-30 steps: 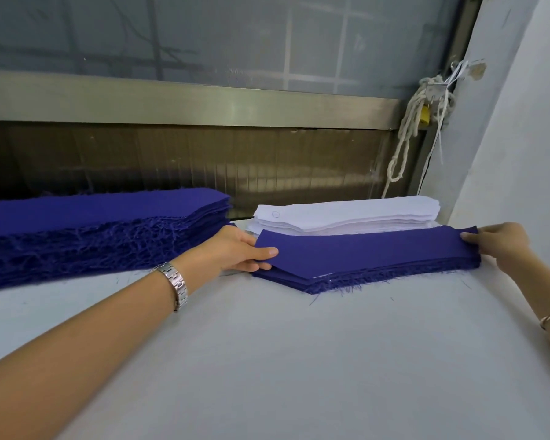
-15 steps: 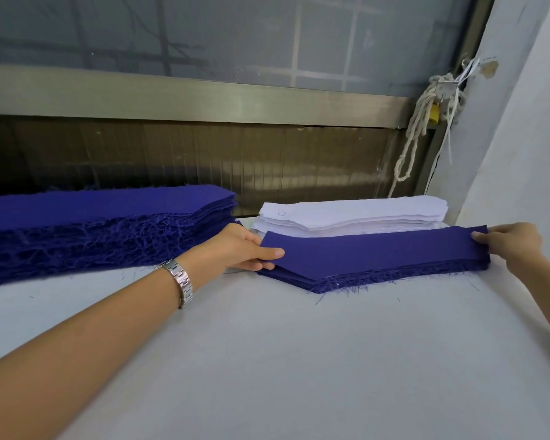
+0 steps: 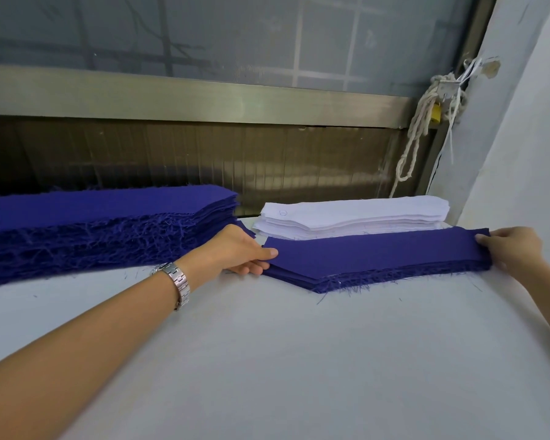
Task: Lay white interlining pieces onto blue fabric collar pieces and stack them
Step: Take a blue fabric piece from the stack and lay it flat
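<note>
A low blue stack (image 3: 372,258) of collar pieces lies on the pale surface (image 3: 299,360). The left hand (image 3: 235,249) pinches the stack's left tip, thumb on top and fingers (image 3: 251,268) beneath, while the right hand (image 3: 515,249) grips its right end. Close behind the stack sits a white interlining pile (image 3: 356,214), and to the stack's left stands a taller blue pile (image 3: 102,223) with frayed, thready edges.

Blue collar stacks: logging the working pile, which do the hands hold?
The low blue stack before the white interlining pile, held at both ends; the taller left stack isn't held.
</note>
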Tool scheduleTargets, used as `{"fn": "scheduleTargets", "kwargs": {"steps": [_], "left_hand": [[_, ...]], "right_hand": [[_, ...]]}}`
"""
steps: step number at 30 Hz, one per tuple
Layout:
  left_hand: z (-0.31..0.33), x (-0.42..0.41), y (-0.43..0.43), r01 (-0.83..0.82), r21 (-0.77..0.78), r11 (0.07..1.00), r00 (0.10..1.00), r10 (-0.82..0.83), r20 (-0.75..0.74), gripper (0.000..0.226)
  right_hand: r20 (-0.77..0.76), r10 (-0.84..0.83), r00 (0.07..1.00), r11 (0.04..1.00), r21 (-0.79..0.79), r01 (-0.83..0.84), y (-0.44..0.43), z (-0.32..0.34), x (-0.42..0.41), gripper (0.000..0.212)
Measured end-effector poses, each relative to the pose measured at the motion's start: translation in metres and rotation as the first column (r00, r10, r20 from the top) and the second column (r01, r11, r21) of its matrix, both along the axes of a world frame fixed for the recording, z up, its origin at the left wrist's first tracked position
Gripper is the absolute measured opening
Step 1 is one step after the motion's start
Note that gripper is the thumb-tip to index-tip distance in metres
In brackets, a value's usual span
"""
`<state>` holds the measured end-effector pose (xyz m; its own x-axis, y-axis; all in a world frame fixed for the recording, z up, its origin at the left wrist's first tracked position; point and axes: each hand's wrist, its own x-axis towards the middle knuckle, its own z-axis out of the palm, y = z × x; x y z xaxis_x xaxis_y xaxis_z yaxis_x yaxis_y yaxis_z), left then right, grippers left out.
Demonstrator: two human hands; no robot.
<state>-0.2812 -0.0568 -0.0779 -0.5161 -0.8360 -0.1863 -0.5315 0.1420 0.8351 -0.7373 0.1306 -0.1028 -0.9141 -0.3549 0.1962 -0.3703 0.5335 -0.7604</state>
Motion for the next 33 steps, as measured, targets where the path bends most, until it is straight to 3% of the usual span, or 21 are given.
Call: {"fn": "scheduleTargets", "kwargs": {"steps": [3, 7, 10, 15, 22, 26, 29, 33], "left_hand": [[-0.004, 0.002, -0.003, 0.015, -0.042, 0.999, 1.0, -0.015, 0.006, 0.03], [-0.008, 0.003, -0.006, 0.03, -0.177, 0.984, 0.998, -0.019, 0.063, 0.027], [-0.008, 0.003, -0.004, 0.053, -0.266, 0.963, 0.995, -0.027, 0.098, 0.027], [-0.009, 0.002, 0.001, 0.056, -0.316, 0.947, 0.994, -0.025, 0.104, 0.028], [-0.007, 0.003, 0.005, 0.057, -0.361, 0.931, 0.987, 0.002, 0.16, 0.031], [0.005, 0.009, 0.011, 0.056, -0.485, 0.873, 0.972, 0.064, 0.227, 0.032], [0.016, 0.021, 0.018, 0.02, -0.588, 0.808, 0.976, 0.111, 0.185, 0.032], [0.03, 0.048, 0.021, -0.02, -0.717, 0.697, 0.986, 0.131, 0.1, 0.026]], "right_hand": [[0.006, 0.005, 1.0, 1.0, -0.005, -0.005, 0.001, -0.002, -0.001, 0.029], [0.003, -0.001, 1.0, 1.0, -0.017, 0.001, -0.001, -0.003, 0.002, 0.039], [-0.001, -0.024, 1.0, 0.998, -0.063, 0.024, -0.001, -0.002, 0.006, 0.021], [0.008, -0.046, 0.999, 0.984, -0.17, 0.047, -0.004, -0.001, 0.014, 0.015], [0.012, -0.063, 0.998, 0.99, -0.128, 0.064, -0.007, -0.003, 0.018, 0.022], [-0.068, -0.107, 0.992, 0.993, -0.06, 0.103, -0.008, 0.003, 0.029, 0.039], [-0.189, -0.046, 0.981, 0.998, -0.058, 0.035, -0.013, 0.018, 0.052, 0.038], [-0.352, 0.181, 0.918, 0.975, -0.06, -0.215, -0.04, 0.039, 0.108, 0.023]]}}
